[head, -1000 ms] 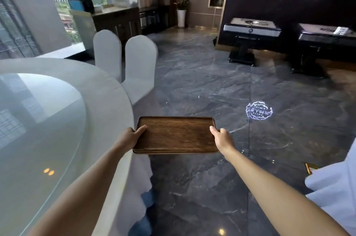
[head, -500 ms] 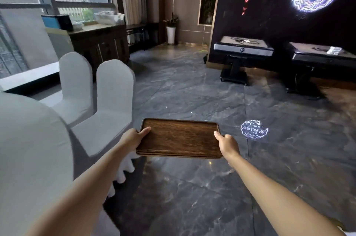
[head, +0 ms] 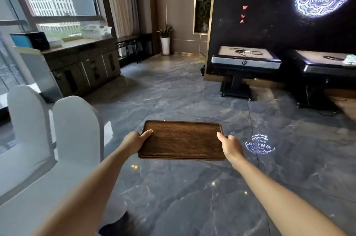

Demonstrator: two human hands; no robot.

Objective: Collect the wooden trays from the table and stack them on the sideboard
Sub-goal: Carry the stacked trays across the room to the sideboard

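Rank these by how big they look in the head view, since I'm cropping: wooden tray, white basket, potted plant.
1. Wooden tray, though it is closest to the camera.
2. White basket on the sideboard.
3. Potted plant; close to the basket, so unsure.

Head-worn camera looks forward and down, close above outstretched forearms.

Between the hands, the tray is dark wood with visible grain and a matt finish. The floor below them is glossy grey veined stone, and the chairs left of them wear smooth white cloth covers.
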